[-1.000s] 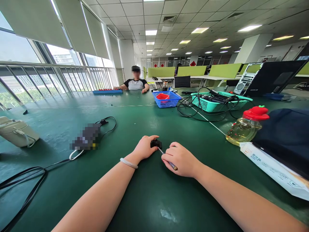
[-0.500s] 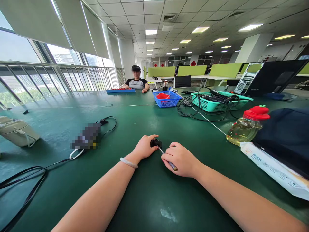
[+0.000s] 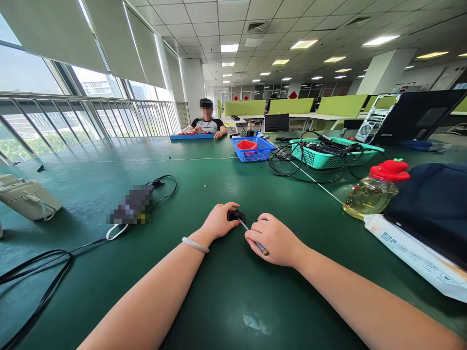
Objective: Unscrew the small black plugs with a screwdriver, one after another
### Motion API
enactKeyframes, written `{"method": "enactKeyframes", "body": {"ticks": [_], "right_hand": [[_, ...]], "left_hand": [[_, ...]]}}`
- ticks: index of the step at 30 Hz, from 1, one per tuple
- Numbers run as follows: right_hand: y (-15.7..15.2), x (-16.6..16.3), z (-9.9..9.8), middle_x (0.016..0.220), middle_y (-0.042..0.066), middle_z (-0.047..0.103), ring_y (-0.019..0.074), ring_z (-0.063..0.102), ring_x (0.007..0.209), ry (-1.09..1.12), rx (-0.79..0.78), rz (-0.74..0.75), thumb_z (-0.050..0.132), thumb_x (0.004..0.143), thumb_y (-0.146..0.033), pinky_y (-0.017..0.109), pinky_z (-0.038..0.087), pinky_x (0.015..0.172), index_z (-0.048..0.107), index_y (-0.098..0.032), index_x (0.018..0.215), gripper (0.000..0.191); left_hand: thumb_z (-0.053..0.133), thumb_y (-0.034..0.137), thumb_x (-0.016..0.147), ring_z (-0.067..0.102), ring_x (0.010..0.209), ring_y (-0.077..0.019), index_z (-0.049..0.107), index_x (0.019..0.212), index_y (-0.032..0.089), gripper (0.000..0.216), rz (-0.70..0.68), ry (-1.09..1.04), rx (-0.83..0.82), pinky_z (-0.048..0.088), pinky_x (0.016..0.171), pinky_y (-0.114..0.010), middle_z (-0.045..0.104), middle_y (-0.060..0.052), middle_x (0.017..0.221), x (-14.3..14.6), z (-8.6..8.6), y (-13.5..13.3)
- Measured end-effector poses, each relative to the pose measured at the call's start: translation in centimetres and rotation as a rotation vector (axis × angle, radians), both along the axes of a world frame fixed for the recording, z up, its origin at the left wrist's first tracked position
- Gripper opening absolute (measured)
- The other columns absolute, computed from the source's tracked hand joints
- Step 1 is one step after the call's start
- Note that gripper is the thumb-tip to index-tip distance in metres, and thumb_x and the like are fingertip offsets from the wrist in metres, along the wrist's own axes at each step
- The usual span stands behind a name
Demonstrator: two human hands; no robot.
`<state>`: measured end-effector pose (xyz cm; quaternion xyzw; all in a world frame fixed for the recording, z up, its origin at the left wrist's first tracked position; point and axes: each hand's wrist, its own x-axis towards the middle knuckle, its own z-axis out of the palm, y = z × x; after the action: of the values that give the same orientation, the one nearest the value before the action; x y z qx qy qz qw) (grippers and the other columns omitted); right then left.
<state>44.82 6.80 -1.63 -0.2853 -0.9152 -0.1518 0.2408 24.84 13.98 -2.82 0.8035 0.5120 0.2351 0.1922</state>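
Observation:
My left hand grips a small black part between thumb and fingers, low over the green table. What kind of part it is I cannot make out. In my right hand is a screwdriver, its handle end poking out below the fingers. The thin metal shaft slants up and left, and its tip meets the near side of the black part. Fingers hide the rest of the handle. A pale bangle circles my left wrist.
Left lie a dark blurred-out object with a cable and a beige bag. Beyond are a blue basket and a green basket of cables. Right stand a red-lidded bottle and a wipes pack. A person sits opposite.
Both hands keep their hold, with the screwdriver tip still at the black part. Across the table, the long blue tray in front of the seated person has shifted right.

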Motion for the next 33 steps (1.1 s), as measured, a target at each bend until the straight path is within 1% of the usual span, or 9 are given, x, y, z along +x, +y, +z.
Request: {"method": "enactKeyframes", "body": {"ticks": [4,13,20,24,29,33], "right_hand": [[0.03,-0.08,-0.18,0.066,0.0,0.06,0.0138,0.047,0.06,-0.017,-0.02,-0.012,0.051,0.089,-0.017,0.032,0.034,0.079,0.065,-0.02,0.075,0.02],[-0.03,0.17,0.14,0.063,-0.001,0.058,0.0136,0.045,0.059,0.024,0.009,0.012,0.05,0.089,-0.015,0.032,0.036,0.081,0.064,-0.019,0.074,0.021],[0.05,0.09,-0.04,0.063,-0.001,0.058,0.0138,0.045,0.06,0.024,0.024,0.016,0.05,0.089,-0.015,0.032,0.036,0.082,0.064,-0.019,0.075,0.02],[0.04,0.08,-0.04,0.063,-0.001,0.057,0.0139,0.045,0.059,0.013,0.03,0.015,0.05,0.089,-0.015,0.032,0.036,0.082,0.064,-0.019,0.074,0.02],[-0.03,0.04,0.06,0.063,0.0,0.057,0.0141,0.045,0.06,0.007,0.028,0.017,0.049,0.089,-0.015,0.032,0.035,0.083,0.064,-0.019,0.075,0.021],[-0.01,0.0,0.0,0.065,0.0,0.058,0.0144,0.046,0.061,-0.006,0.007,-0.007,0.049,0.09,-0.016,0.033,0.035,0.083,0.064,-0.02,0.075,0.021]], "left_hand": [[0.076,0.025,0.074,0.058,0.117,-0.0258,0.062,0.124,0.024,0.052,0.001,-0.005,-0.003,0.048,0.101,-0.037,0.072,-0.005,0.114,0.03,0.07,-0.02],[0.074,0.026,0.075,0.058,0.116,-0.0253,0.066,0.12,0.024,0.045,-0.02,0.007,0.011,0.048,0.101,-0.037,0.07,-0.004,0.119,-0.02,-0.04,0.13],[0.076,0.027,0.074,0.06,0.112,-0.025,0.069,0.115,0.025,0.041,-0.013,0.006,0.017,0.049,0.099,-0.037,0.072,-0.004,0.113,-0.04,-0.19,0.25],[0.077,0.028,0.073,0.058,0.115,-0.0257,0.069,0.112,0.025,0.041,0.0,0.01,0.03,0.049,0.1,-0.037,0.072,-0.004,0.111,-0.02,-0.27,0.28],[0.078,0.028,0.071,0.06,0.11,-0.027,0.071,0.107,0.022,0.037,0.004,0.02,0.05,0.05,0.098,-0.039,0.072,-0.005,0.109,0.05,-0.17,0.31],[0.078,0.027,0.071,0.061,0.11,-0.0271,0.07,0.11,0.023,0.041,0.016,0.011,0.031,0.05,0.098,-0.038,0.072,-0.005,0.111,0.06,-0.12,0.33]]}}
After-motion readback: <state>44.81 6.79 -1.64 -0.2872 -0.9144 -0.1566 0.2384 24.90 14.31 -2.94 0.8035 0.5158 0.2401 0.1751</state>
